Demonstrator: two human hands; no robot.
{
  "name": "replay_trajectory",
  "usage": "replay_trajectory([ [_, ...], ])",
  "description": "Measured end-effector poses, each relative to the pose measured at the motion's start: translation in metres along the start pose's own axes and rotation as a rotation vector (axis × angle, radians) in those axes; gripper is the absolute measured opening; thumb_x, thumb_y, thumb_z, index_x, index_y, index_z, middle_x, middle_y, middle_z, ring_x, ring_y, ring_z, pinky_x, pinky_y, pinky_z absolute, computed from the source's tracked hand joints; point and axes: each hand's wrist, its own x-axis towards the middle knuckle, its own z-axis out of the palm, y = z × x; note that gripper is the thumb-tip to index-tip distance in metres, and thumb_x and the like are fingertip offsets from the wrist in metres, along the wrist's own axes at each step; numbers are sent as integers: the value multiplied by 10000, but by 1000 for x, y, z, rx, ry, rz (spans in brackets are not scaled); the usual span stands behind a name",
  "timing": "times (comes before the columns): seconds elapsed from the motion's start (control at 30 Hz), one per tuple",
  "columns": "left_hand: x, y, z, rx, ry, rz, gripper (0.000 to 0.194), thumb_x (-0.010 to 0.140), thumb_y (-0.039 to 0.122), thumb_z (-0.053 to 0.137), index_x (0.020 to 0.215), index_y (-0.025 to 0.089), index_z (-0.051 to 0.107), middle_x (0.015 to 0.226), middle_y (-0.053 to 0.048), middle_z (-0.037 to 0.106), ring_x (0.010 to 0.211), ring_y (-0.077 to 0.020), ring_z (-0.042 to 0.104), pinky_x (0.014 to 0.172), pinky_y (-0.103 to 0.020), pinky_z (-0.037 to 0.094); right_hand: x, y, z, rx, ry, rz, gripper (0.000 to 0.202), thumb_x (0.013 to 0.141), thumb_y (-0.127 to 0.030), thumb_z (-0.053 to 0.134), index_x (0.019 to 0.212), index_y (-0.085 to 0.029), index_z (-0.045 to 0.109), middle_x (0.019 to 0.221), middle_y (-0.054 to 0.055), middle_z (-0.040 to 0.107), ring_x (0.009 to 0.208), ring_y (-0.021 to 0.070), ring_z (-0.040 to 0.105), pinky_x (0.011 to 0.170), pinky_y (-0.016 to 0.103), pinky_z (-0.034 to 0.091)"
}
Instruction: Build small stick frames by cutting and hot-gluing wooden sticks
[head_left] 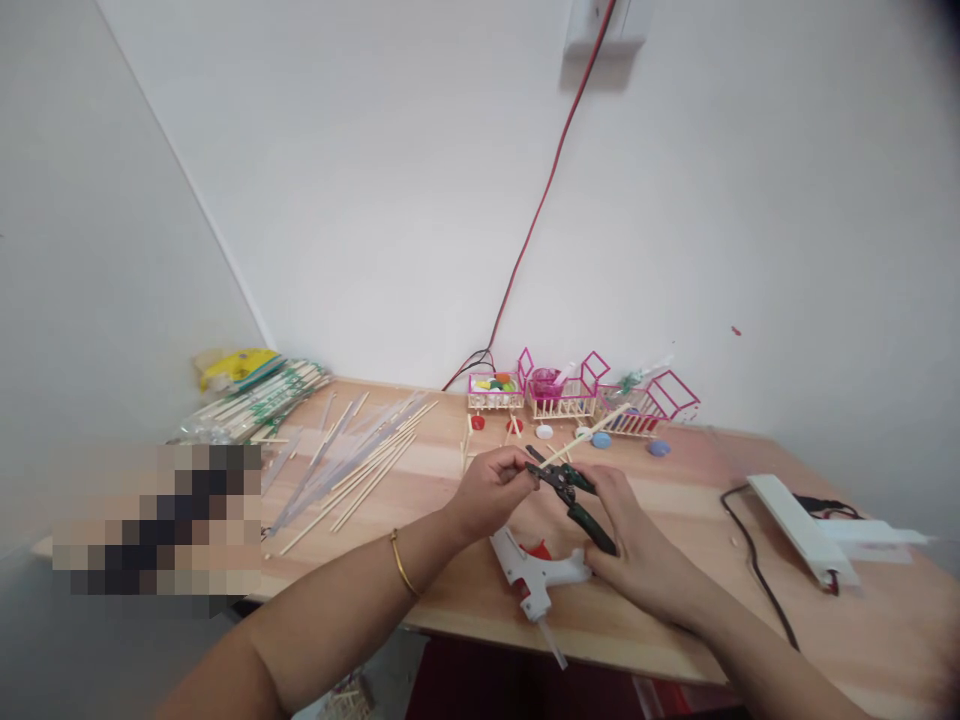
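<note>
My left hand (491,492) pinches one end of a thin wooden stick (589,436), which slants up to the right. My right hand (630,530) is wrapped round the dark green handles of a pair of pliers-like cutters (559,482). The jaws of the cutters lie at the stick, close to my left fingertips. Below both hands, a white glue gun (534,572) with a red trigger rests on the table, a clear glue stick poking out of its back end. Just behind my left hand stands a small frame of sticks (466,440), partly hidden.
Loose wooden sticks (375,475) and clear glue sticks (315,475) lie at the left, before bagged sticks (255,400). Small stick carts with pink rims (562,400) line the wall, near coloured buttons (601,440). A white power strip (799,525) with a black cable sits right.
</note>
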Motion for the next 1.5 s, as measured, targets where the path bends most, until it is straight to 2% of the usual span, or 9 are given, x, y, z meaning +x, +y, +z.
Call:
replay_trajectory([
  [0.27,-1,0,0,99,-98,60,144,763,249,572,740,111,604,736,-48,596,713,-126,536,678,-235,411,-3,5,5,-130,38,-69,698,644,-111,484,1296,-227,261,1210,107,396,1133,280,379,964,480,333],
  [0.5,-2,-5,0,105,-140,-21,170,774,274,551,737,113,590,701,-23,556,657,-98,485,624,-207,389,-4,13,8,-150,31,-91,647,680,-133,498,1291,-186,293,1111,115,478,1023,263,451,896,433,379],
  [0.7,-1,-12,4,21,-132,-249,234,738,350,582,719,122,533,595,29,484,486,-42,372,465,-172,292,-9,5,5,-78,-13,47,526,664,-125,486,1181,-184,413,997,78,551,903,222,515,812,352,408],
  [0.87,0,-16,8,-65,-138,-421,313,676,419,622,678,138,483,547,49,483,382,-23,321,392,-182,231,-16,-8,6,83,-80,164,388,659,-119,462,1037,-201,503,912,33,610,816,189,554,729,287,417],
  [1.03,1,-13,6,-87,-164,-459,294,683,403,623,692,132,509,549,47,488,370,-17,311,381,-179,211,-16,-8,7,101,-108,273,232,684,-146,445,895,-191,530,745,-3,609,690,168,548,632,259,401],
  [1.13,1,-8,4,-96,-211,-446,294,701,397,624,721,115,541,573,35,495,392,-14,312,397,-179,215,-15,-4,1,98,-154,294,187,709,-193,471,882,-188,543,781,2,627,720,174,560,643,260,405],
  [1.27,0,-2,2,-191,-264,-443,333,661,380,682,802,97,578,654,11,520,432,-13,343,424,-181,232,-13,14,-20,56,-151,347,296,752,-314,500,1020,-198,547,946,33,649,841,207,585,721,289,429],
  [1.4,-1,-2,0,-171,-322,-390,353,689,392,665,872,100,588,700,-9,546,446,-27,390,445,-201,291,-8,50,-40,-197,-56,419,444,736,-404,522,1116,-174,540,1033,110,633,930,269,582,770,340,425],
  [1.5,0,-3,-2,-168,-297,-340,323,758,394,598,917,115,566,648,13,524,435,-22,345,442,-189,259,-8,79,-44,-400,-39,456,541,699,-454,557,1169,-187,534,1095,136,610,1012,304,556,823,386,409],
])
